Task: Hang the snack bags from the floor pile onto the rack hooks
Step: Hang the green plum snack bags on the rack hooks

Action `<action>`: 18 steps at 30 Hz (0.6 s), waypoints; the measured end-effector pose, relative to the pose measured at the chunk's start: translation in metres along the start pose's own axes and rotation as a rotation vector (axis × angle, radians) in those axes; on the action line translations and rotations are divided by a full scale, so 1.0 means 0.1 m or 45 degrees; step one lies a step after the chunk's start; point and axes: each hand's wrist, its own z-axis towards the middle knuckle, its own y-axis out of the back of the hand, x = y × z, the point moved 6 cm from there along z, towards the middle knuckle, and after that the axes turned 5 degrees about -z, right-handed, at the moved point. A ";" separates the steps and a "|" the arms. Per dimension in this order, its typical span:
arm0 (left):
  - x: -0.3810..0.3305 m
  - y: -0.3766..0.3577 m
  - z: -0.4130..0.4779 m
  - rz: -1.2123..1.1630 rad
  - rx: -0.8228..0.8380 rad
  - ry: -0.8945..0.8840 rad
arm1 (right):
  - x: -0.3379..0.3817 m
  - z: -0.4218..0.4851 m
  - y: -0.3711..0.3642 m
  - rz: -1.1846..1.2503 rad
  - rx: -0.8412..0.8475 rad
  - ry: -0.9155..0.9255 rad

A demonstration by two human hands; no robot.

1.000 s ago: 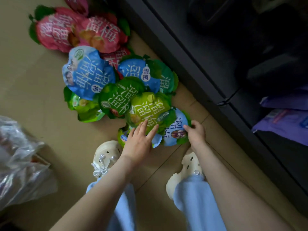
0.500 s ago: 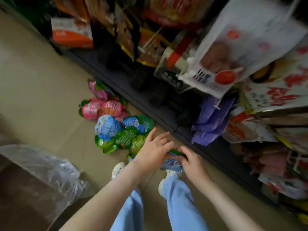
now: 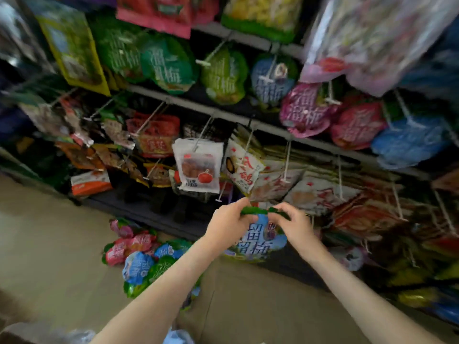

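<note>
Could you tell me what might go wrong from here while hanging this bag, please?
1. Both the left hand and right hand pinch the blue snack bag only by its green top edge, so it might slip.
2. A hook tip juts out near the left hand and could snag it.
3. The floor pile lies close below; a step could crush it.

A smooth beige tiled floor (image 3: 49,244) is seen across the lower left, crossed by a thin dark joint line (image 3: 210,302). It is met by the black base ledge (image 3: 119,207) of a tall dark metal display rack (image 3: 159,197), across which grey horizontal rails (image 3: 154,94) are run. Everything is lit softly and dimly, and the outer edges are blurred.
</note>
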 end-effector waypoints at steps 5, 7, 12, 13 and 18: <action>-1.20 -0.50 0.16 -0.007 -0.144 -0.078 | -0.10 -0.39 1.31 0.127 -0.249 0.149; -1.59 -0.61 0.21 -0.008 -0.182 -0.123 | -0.12 -0.48 1.70 0.149 -0.337 0.187; -2.18 -0.80 0.31 -0.018 -0.124 -0.232 | -0.32 -0.52 2.28 0.113 -0.457 0.142; -2.22 -0.82 0.35 -0.023 -0.097 -0.247 | -0.34 -0.51 2.33 0.122 -0.466 0.123; -2.50 -1.00 0.60 0.005 0.005 -0.352 | -0.48 -0.51 2.58 0.162 -0.621 0.060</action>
